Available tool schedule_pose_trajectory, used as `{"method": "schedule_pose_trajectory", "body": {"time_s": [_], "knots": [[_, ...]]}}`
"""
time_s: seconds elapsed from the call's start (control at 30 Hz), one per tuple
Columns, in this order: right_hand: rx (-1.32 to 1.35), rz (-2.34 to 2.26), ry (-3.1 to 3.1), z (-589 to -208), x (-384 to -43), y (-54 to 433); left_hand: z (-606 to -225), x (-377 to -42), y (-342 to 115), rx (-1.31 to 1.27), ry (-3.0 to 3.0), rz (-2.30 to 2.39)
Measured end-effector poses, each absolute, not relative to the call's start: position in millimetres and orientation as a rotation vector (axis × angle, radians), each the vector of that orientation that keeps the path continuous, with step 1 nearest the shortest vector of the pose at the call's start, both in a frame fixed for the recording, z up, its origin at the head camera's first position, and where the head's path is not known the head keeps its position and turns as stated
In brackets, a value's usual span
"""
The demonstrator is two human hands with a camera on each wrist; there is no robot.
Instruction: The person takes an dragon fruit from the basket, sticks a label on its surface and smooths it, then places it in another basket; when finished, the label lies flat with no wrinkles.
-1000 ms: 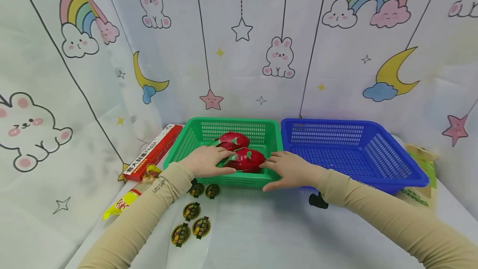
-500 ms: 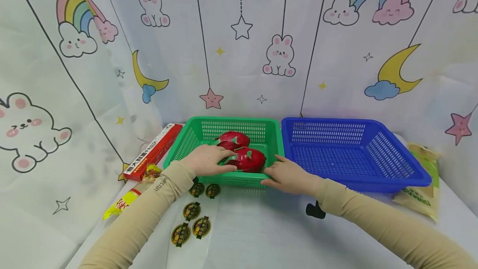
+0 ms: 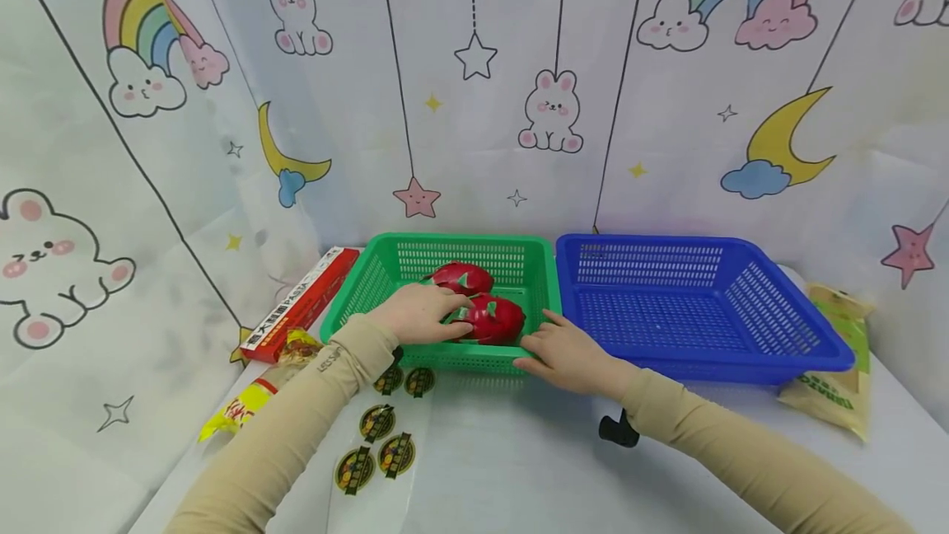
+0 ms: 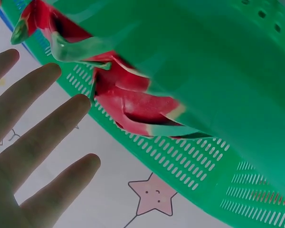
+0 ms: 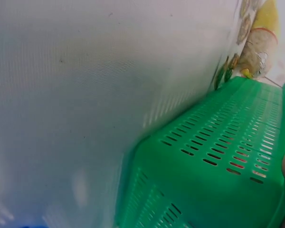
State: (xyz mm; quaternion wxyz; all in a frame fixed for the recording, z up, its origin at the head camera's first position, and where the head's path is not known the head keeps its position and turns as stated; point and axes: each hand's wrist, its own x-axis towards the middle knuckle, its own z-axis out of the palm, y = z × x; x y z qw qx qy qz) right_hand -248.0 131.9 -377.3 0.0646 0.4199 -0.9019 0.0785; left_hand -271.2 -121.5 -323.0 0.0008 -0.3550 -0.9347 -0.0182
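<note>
Red dragon fruit (image 3: 493, 318) beside left hand (image 3: 415, 313).

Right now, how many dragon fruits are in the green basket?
2. The front dragon fruit lies near the front wall of the green basket, touched by the left hand. The rear dragon fruit lies just behind it. None other shows.

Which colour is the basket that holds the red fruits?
Green basket; the head view shows it best.
</note>
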Motion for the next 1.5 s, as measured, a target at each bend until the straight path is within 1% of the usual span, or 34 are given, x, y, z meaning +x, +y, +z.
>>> {"method": "schedule_pose_trajectory", "body": {"time_s": [0.47,0.77,1.5], "knots": [[1.270,0.251,-2.681,-384.6,-250.1,130.6,-322.2,-286.5,-111.3,-1.063,-3.013,-0.119],[1.266,0.254,-2.702,-381.3,-247.6,128.9,-323.2,-297.8,-97.9,-1.058,-3.013,-0.170],[1.262,0.197,-2.658,-385.0,-249.9,132.9,-328.6,-321.8,-66.5,-1.055,-3.205,-0.054]]}}
